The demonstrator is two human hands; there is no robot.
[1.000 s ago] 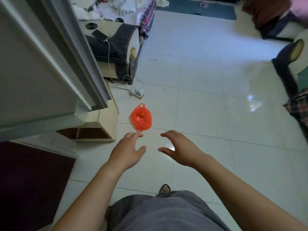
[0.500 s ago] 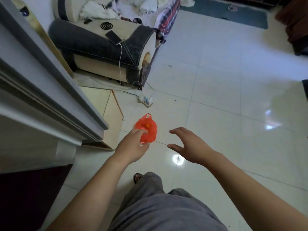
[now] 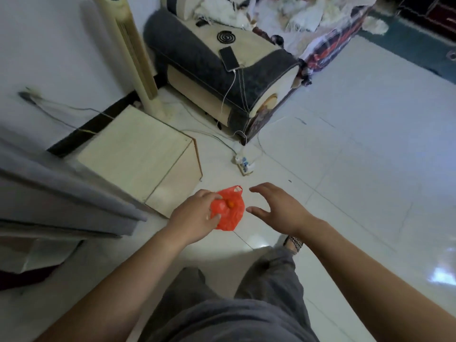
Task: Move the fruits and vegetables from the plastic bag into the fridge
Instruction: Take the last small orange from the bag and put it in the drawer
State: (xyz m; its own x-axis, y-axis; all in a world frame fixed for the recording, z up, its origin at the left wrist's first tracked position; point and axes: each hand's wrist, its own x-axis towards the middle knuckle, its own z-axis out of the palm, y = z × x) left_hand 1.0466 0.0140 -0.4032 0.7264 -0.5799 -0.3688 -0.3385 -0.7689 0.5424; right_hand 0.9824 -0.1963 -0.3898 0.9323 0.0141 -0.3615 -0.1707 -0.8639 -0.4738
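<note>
On the white tiled floor (image 3: 345, 169) just ahead of you, the red plastic bag (image 3: 229, 218) lies with its long axis running near to far, handles pointing away from you. An orange fruit (image 3: 230, 204) shows inside it; you cannot tell what else it holds. Your left grip (image 3: 195, 214) pinches the bag's left edge between curled fingers and thumb. Your right grip (image 3: 278, 208) hovers just right of the bag, fingers spread apart, not touching it. A low wooden cabinet (image 3: 138, 154) stands to the left, with a power strip (image 3: 243, 165) beyond the bag and a sofa (image 3: 222, 77) farther off.
</note>
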